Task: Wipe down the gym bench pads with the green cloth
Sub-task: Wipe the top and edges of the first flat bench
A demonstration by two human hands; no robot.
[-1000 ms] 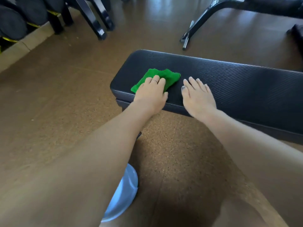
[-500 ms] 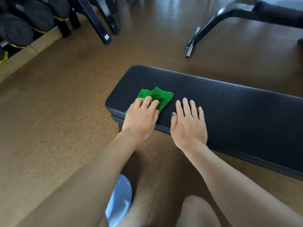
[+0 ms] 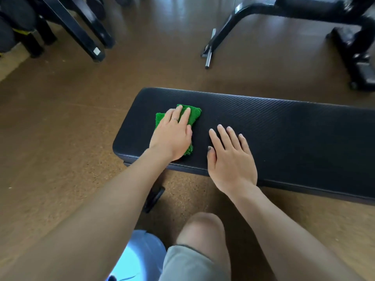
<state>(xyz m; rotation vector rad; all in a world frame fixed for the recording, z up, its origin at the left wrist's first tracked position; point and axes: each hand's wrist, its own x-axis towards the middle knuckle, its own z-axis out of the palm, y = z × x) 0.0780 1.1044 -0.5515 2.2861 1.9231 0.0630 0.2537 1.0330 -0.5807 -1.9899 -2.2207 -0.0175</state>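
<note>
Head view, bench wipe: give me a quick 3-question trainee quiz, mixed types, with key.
1. True or false: the left hand presses flat on the folded green terry cloth.
2. The right hand rests on: A) the brown floor B) the black ribbed bench pad C) the cloth.
3. Fill in: the cloth lies near the pad's ___ end as seen in this view.

Key: 1 true; 2 B; 3 left.

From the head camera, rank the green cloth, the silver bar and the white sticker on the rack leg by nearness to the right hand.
From the right hand:
1. Green terry cloth, left, under the left hand.
2. Short silver metal bar, ahead on floor.
3. White square sticker, far left.
</note>
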